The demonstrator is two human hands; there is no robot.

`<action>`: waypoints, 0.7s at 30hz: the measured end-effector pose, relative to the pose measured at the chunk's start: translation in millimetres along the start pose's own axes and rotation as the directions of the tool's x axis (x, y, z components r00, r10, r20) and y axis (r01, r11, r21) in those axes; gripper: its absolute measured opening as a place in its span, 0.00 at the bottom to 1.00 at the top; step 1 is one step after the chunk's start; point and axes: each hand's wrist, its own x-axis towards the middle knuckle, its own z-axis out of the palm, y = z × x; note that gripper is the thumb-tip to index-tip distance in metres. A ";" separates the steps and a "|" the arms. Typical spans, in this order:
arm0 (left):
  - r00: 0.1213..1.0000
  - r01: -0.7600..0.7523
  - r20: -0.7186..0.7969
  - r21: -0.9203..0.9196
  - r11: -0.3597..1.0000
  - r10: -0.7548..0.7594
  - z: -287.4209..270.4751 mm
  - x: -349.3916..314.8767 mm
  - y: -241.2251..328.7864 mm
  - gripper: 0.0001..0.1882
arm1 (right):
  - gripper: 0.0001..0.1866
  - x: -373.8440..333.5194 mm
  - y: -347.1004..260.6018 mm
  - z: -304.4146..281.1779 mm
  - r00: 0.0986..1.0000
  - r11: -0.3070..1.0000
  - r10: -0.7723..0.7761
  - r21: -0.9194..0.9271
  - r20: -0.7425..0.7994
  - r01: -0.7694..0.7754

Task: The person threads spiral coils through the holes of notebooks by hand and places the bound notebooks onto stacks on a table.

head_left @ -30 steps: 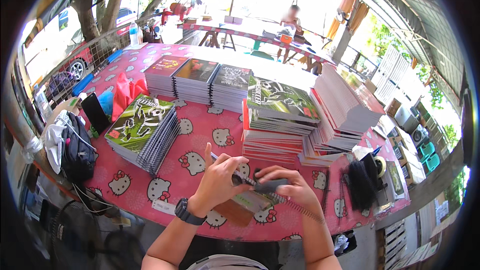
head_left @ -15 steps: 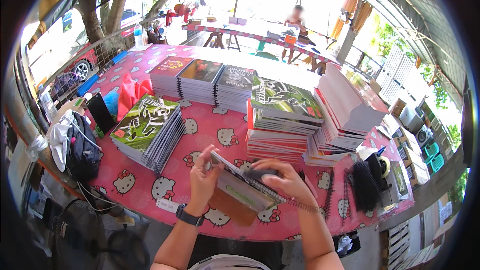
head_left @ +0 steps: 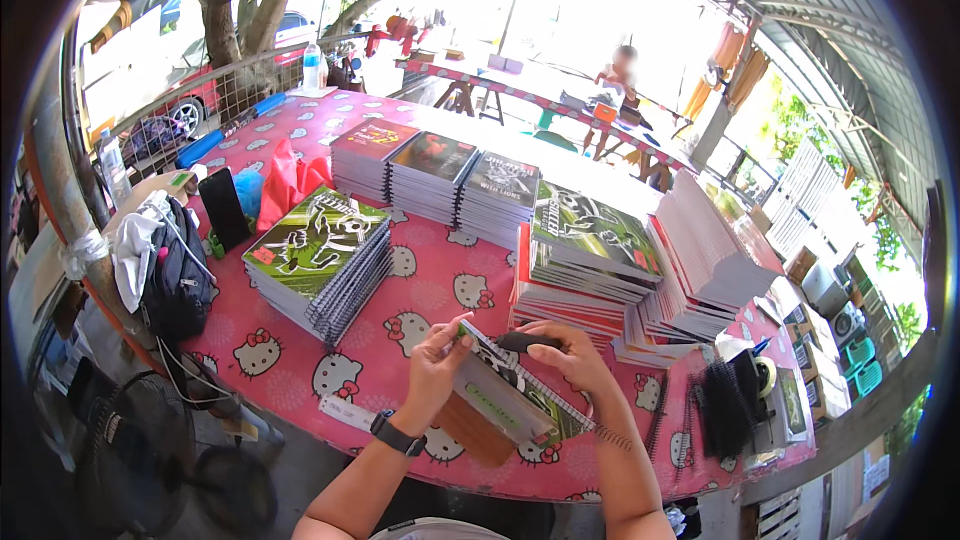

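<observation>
My left hand, with a dark watch on its wrist, pinches the upper left corner of a notebook with a green and black cover. The notebook leans on a stand with a grey panel and a brown base. A black spiral coil runs along its right edge, its loose end sticking out by my right forearm. My right hand is closed around a dark rounded tool at the coil's upper end. Fingers hide part of the tool.
Finished-looking green notebooks are stacked on the left. Taller stacks of notebooks and loose page blocks stand beyond my right hand. Black coils and tape lie at right. A person sits at a farther table.
The whole view has shifted, so the table sits a little lower and to the right. Less of the coil's loose end shows past the notebook. Both hands keep their holds.
</observation>
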 end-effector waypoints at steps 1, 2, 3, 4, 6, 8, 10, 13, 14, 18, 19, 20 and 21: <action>1.000 -0.005 -0.007 -0.003 1.000 0.005 -0.9 -0.2 -2.7 0.17 | 0.24 -1.6 -0.3 0.6 1.000 1.000 -0.004 -0.004 0.007 0.004; 1.000 -0.028 0.013 0.009 1.000 0.028 -1.3 -2.0 -6.9 0.17 | 0.22 -6.8 -3.2 2.5 0.993 0.943 -0.115 0.319 0.039 0.097; 0.998 -0.052 0.029 0.021 0.998 0.052 -2.3 -1.5 -9.4 0.17 | 0.19 -6.7 -9.7 5.8 0.973 0.777 -0.227 0.609 0.039 0.157; 0.998 -0.052 0.029 0.021 0.998 0.051 -0.9 -1.7 -8.1 0.17 | 0.18 -5.4 -13.7 8.7 0.970 0.819 -0.229 0.555 0.083 0.146; 0.999 -0.031 0.017 -0.057 0.998 0.032 2.1 -1.9 -4.9 0.17 | 0.20 3.9 1.6 1.7 0.990 0.960 -0.118 0.264 0.073 0.095; 0.999 -0.041 0.030 -0.023 0.999 0.042 -0.2 -2.1 -6.0 0.17 | 0.20 6.1 0.0 -4.1 0.999 0.987 -0.014 0.158 0.050 0.006; 0.998 -0.041 0.048 0.012 0.999 0.040 -0.5 -1.3 -5.6 0.17 | 0.21 6.1 -2.5 3.8 0.990 0.947 -0.114 0.311 0.088 0.081; 0.998 -0.038 0.048 -0.022 0.999 0.039 1.3 -0.8 -3.8 0.17 | 0.18 11.4 -0.6 8.2 0.991 0.977 -0.110 0.193 0.074 0.094; 0.999 -0.022 0.039 -0.031 0.999 0.023 0.2 -2.4 -4.0 0.17 | 0.18 12.0 -1.1 5.8 0.999 0.983 -0.016 0.183 0.050 0.006; 1.000 0.022 0.022 -0.062 0.998 -0.020 0.5 -2.1 -1.4 0.16 | 0.18 14.2 15.6 12.4 0.998 0.951 -0.043 0.307 0.039 0.029; 1.000 0.023 0.020 -0.054 0.998 -0.022 -1.4 -2.1 2.9 0.16 | 0.18 15.8 21.7 16.0 0.999 0.964 -0.032 0.266 0.033 0.022; 0.998 0.052 0.041 -0.037 0.998 -0.050 -4.1 -2.4 9.3 0.15 | 0.19 12.4 27.9 14.1 0.999 0.981 -0.005 0.195 -0.039 0.012; 0.996 0.071 0.062 -0.027 0.997 -0.069 -6.3 -1.0 14.6 0.15 | 0.19 5.9 36.1 9.3 0.999 0.981 -0.013 0.194 -0.035 0.019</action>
